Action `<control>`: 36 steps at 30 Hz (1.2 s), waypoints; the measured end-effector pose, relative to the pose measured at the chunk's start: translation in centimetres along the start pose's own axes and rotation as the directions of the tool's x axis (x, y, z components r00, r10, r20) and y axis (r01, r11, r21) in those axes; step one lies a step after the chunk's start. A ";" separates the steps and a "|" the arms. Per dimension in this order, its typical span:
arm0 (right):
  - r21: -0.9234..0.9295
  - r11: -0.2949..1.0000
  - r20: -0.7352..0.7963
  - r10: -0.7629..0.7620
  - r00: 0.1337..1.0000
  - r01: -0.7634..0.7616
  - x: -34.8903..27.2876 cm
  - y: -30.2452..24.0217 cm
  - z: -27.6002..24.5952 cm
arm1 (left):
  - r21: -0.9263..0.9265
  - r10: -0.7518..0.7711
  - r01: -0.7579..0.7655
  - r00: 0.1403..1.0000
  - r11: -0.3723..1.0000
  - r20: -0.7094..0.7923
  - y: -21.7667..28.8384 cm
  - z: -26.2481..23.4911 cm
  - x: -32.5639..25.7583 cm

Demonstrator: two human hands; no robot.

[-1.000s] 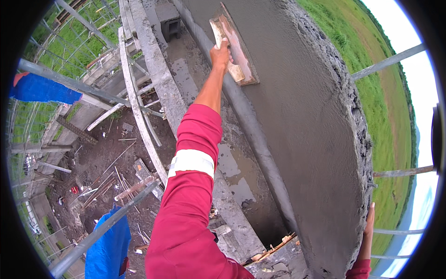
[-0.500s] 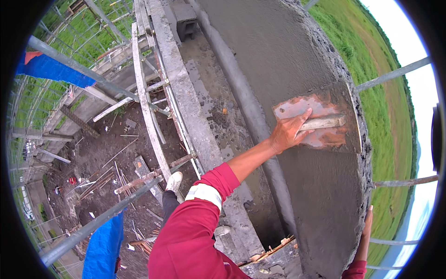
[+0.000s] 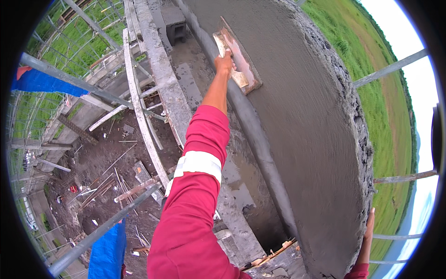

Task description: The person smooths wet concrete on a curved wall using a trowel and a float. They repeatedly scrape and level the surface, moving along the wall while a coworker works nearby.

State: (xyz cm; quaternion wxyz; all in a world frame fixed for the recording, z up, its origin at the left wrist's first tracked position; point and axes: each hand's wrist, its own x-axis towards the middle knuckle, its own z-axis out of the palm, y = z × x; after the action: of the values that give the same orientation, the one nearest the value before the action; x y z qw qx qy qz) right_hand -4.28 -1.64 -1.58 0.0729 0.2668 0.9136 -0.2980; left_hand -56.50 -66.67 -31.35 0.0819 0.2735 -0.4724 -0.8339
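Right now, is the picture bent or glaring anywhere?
All in the head view: the long plank looks curved, probably lens distortion; the sky glares near-white at right; puddles shine pale; soft light leaves no hard shadows on the grey mortar.

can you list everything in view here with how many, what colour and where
Hand float: 1, pinkish-brown, pale handle, on the mortar
Mortar surface: 1, grey, centre to right
Hollow block: 1, grey, top, left of the float
Puddles: several, grey, in the channel
Planks: several, pale, left of centre
Poles: several, grey, left and right
Sheets: 2, blue, far left and lower left
Grass: areas, green, both sides
Sleeves: 2, dark red, lower edge
Left hand: 1, bare, gripping the float
Right hand: 1, bare, at the mortar's outer edge
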 end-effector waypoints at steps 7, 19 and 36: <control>-0.256 0.962 -0.021 -0.105 0.994 0.096 -0.7 0.1 -0.4 | -0.081 0.071 -0.061 0.990 0.995 0.123 -7.8 -0.2 -16.1; 0.040 0.999 -0.015 -0.018 1.000 0.019 -0.2 -1.5 0.8 | 0.159 0.631 -0.668 0.741 0.727 0.232 4.5 5.2 -18.5; -0.060 0.998 -0.169 -0.006 0.986 -0.004 -0.6 -4.1 1.9 | 0.849 0.229 -0.245 0.962 0.468 0.151 2.2 -17.5 -22.5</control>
State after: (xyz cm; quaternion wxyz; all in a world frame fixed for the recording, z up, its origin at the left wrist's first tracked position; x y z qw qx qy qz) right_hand -5.97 -5.83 -0.89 0.0030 0.2883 0.9251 -0.2470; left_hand -28.63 -71.97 -28.03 0.0458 0.2032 -0.8574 -0.4706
